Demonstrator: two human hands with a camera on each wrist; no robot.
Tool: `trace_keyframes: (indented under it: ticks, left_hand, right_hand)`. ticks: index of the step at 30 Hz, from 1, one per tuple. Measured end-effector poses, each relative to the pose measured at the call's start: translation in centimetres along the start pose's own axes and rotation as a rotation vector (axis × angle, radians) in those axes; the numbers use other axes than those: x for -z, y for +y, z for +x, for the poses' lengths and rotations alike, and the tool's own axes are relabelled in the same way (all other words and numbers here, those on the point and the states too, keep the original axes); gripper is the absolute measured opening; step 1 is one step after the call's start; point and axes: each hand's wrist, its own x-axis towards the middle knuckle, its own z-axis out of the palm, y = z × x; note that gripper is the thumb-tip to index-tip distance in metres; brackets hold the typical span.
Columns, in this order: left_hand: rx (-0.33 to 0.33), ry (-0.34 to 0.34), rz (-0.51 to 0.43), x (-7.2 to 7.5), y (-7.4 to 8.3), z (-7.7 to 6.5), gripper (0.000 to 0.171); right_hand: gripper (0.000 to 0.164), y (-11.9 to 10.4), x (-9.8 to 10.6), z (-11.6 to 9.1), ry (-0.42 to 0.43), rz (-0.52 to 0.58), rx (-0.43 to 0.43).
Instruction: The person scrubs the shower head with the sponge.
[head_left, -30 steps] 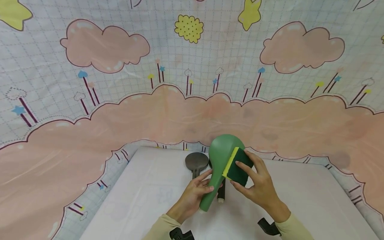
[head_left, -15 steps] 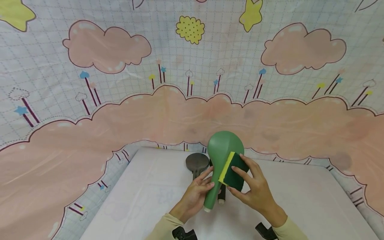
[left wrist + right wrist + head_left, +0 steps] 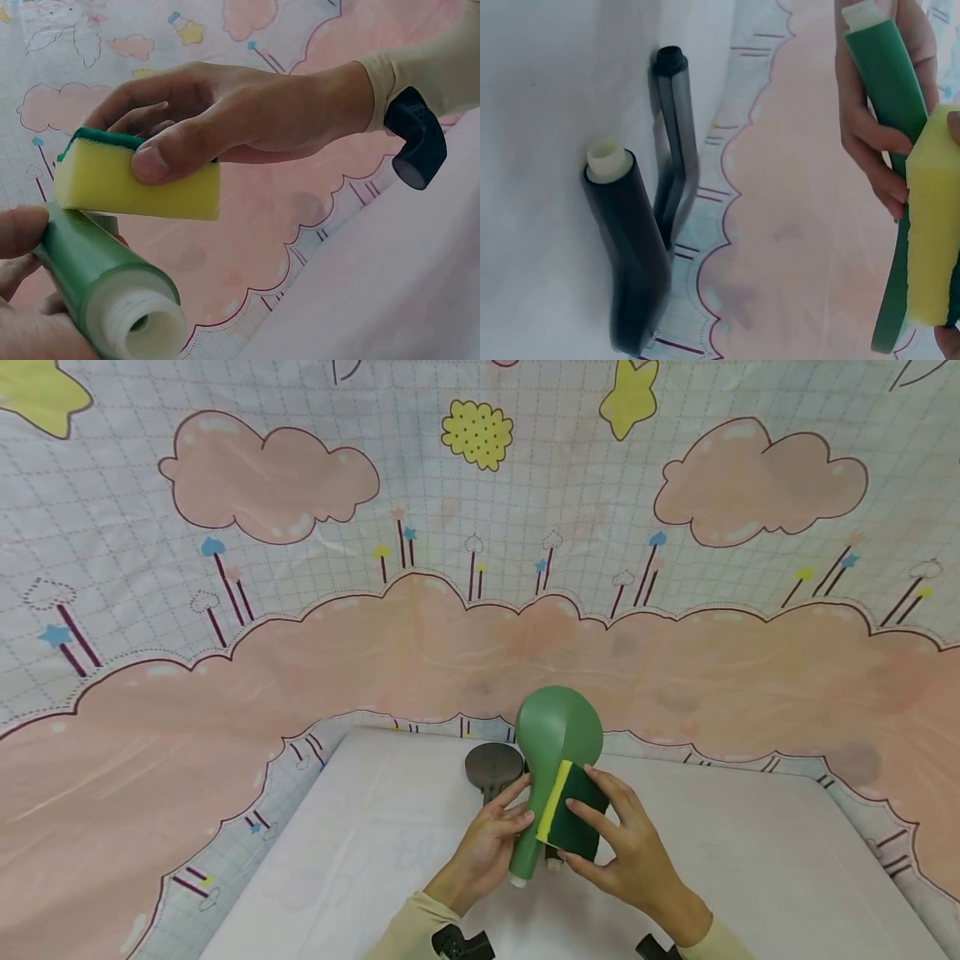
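The left hand (image 3: 483, 843) holds a green shower head (image 3: 558, 727) by its handle, thumb on one side and fingers on the other. The shower head is tilted up above the white table (image 3: 352, 852), its round head away from the person and its white threaded end toward them. The right hand (image 3: 633, 852) pinches a sponge (image 3: 577, 814) between thumb and fingers — dark green scouring side against the fingertips, yellow side facing the green handle and touching it. On the table beyond the hands lie a grey shower head (image 3: 495, 764) and, just beside it, a black shower head (image 3: 634, 247) with a pale end — mostly hidden in the head view. A cloth (image 3: 420, 652) printed with clouds and stars hangs behind.
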Motion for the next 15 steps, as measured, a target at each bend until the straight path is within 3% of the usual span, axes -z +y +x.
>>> trace_keyframes:
  ticks: [15]
  left_hand:
    - [-0.009,0.006,-0.022,-0.27,-0.10,0.23,0.063]
  right_hand:
    - [0.053,0.14,0.46,0.25,-0.057,-0.062,0.083]
